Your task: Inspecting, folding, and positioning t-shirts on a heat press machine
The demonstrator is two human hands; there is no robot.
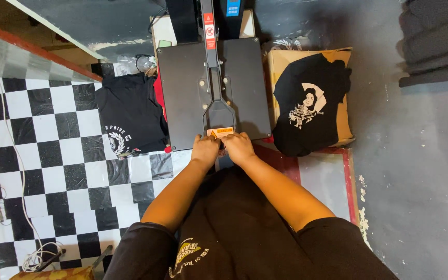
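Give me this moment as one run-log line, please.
left hand: on press handle | right hand: on handle | press: closed | printed shirts: left, right on box

Black heat press platen [182, 88]; black-and-white checkered floor [53, 155]; black T-shirt [309, 103] with white figure print; tan cardboard box [344, 122].

We stretch both arms forward, forearms converging, our left hand [205, 149] and right hand [238, 147] side by side, touching, palms down, fingers curled over and closed.
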